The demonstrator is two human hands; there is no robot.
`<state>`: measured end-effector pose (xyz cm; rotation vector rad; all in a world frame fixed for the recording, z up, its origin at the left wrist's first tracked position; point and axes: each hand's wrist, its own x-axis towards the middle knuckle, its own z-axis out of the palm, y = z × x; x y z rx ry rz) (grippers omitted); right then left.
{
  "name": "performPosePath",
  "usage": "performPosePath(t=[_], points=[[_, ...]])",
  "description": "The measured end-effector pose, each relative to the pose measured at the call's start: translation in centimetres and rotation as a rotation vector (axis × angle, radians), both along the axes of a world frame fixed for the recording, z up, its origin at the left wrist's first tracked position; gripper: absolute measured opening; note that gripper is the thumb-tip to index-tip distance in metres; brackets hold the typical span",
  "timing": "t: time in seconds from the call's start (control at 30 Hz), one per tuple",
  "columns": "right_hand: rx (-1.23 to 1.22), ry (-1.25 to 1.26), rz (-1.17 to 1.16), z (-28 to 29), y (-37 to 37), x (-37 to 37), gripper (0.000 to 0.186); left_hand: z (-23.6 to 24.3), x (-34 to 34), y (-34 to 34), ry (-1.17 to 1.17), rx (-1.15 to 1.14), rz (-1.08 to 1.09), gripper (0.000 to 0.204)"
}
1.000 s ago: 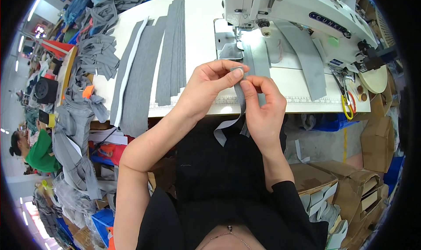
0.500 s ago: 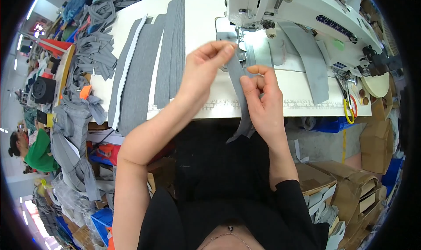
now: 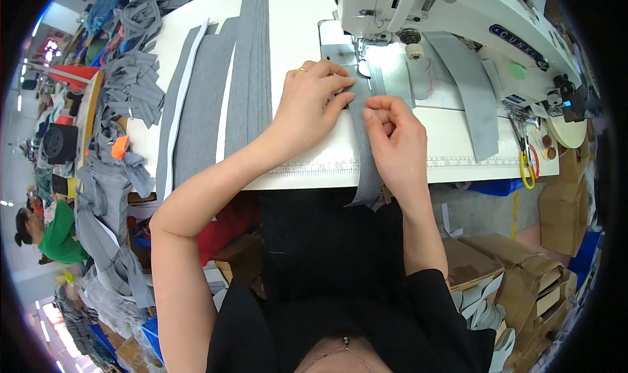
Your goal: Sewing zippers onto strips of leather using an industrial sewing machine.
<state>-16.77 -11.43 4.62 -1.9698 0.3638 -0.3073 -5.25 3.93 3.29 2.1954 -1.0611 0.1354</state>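
"What's just changed for us?"
"Our left hand [image 3: 317,101] has lowered the grey fabric strip [image 3: 367,154]; it lies by the presser foot [image 3: 363,70], seemingly aligned for stitching, its tail past the worktop [image 3: 297,19]."
"Our grips?"
"Left slightly parted, fingertips at the strip; our right hand [image 3: 396,134] nearly closed beside it, any pinch unclear."
"Counts?"
"One sewing machine [image 3: 471,13], one strip there, one white strip [image 3: 180,105]; stacked grey panels [image 3: 252,65], we can't count."
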Motion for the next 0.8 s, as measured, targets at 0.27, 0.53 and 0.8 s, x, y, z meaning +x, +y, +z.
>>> performPosePath(t=[0.27,0.53,0.8], points=[[-0.61,-0.198,-0.147,-1.0,0.1,0.8,0.021,-1.1,-1.1,-1.0,-0.018,-0.062,0.001,0.031],[-0.491,-0.118,-0.119,-1.8,0.3,2.0,0.022,-1.7,-1.1,-1.0,0.01,-0.116,0.002,0.034],[-0.77,-0.207,-0.19,-2.0,1.2,2.9,0.024,-1.5,-0.4,-1.0,0.06,-0.224,0.004,0.024]])
